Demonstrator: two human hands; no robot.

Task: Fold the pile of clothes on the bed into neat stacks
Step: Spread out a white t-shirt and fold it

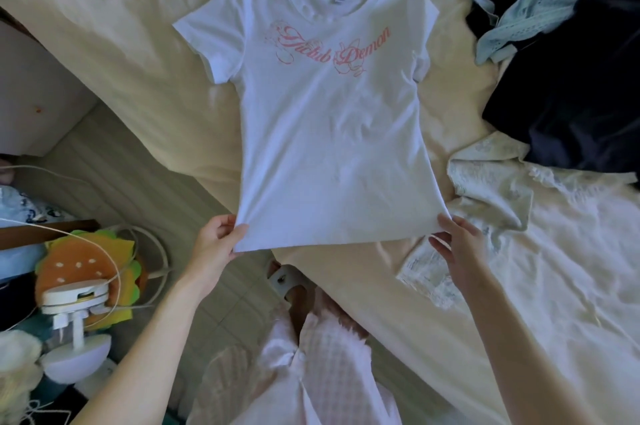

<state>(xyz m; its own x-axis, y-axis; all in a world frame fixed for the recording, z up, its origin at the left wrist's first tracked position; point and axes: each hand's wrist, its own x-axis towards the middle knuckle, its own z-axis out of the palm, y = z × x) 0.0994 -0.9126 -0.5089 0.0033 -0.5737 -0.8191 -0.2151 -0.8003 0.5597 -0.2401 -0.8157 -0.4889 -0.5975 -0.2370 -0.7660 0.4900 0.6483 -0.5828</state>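
A white T-shirt (329,134) with pink script lettering lies spread flat, front up, on the cream bed (138,26), neck pointing away from me. My left hand (216,244) pinches its bottom left hem corner between thumb and fingers. My right hand (457,244) holds the bottom right hem corner, with its fingers under the edge. The hem is lifted slightly off the bed's near corner.
A pile of unfolded clothes lies at the right: a dark navy garment (571,85), a light blue knit (526,9) and a white lace piece (502,189). Left of the bed the floor holds a burger-shaped cushion (83,269), a white lamp (74,320) and cables.
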